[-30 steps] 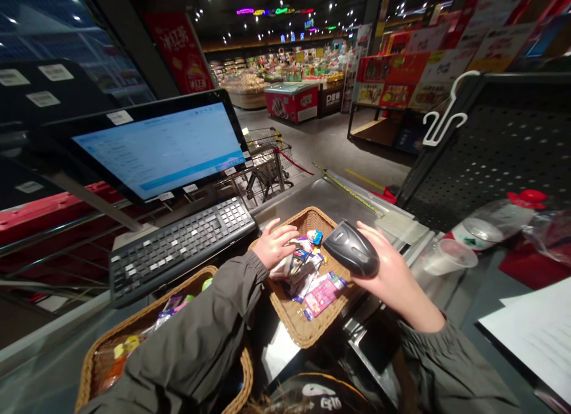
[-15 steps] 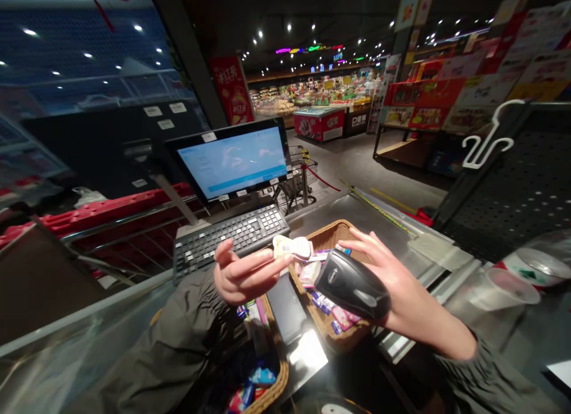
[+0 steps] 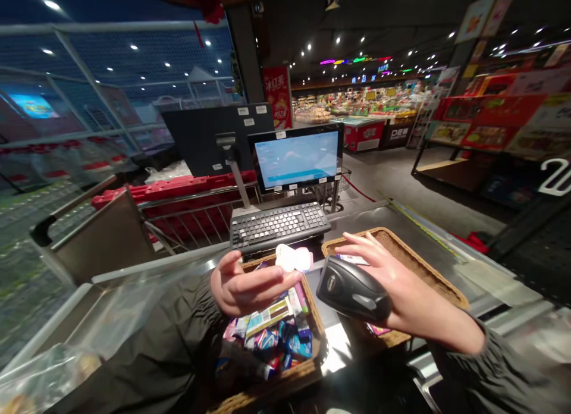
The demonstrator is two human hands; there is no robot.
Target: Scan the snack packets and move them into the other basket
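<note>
My left hand [image 3: 250,288] pinches a small white-and-pink packet [image 3: 294,259] at its fingertips, above the far end of the left wicker basket [image 3: 317,319]. That basket is filled with small wrapped snacks [image 3: 272,336] in blue, purple and pink. My right hand [image 3: 397,286] is wrapped round a black handheld barcode scanner [image 3: 352,292], its head turned toward the packet. Scanner and packet are apart. Below and behind my right hand lies the right wicker basket [image 3: 423,268], with a few packets partly hidden by the hand and scanner.
Behind the baskets are a black keyboard [image 3: 281,223] and a lit monitor [image 3: 297,158]. A metal cart [image 3: 196,215] stands at the left. A clear plastic bag [image 3: 49,378] lies at the lower left. Shop shelves [image 3: 486,119] rise at the right.
My view has swung left, so the monitor, keyboard and baskets appear further right. My left hand with the packet is now over the left basket. The scanner stays in my right hand.
</note>
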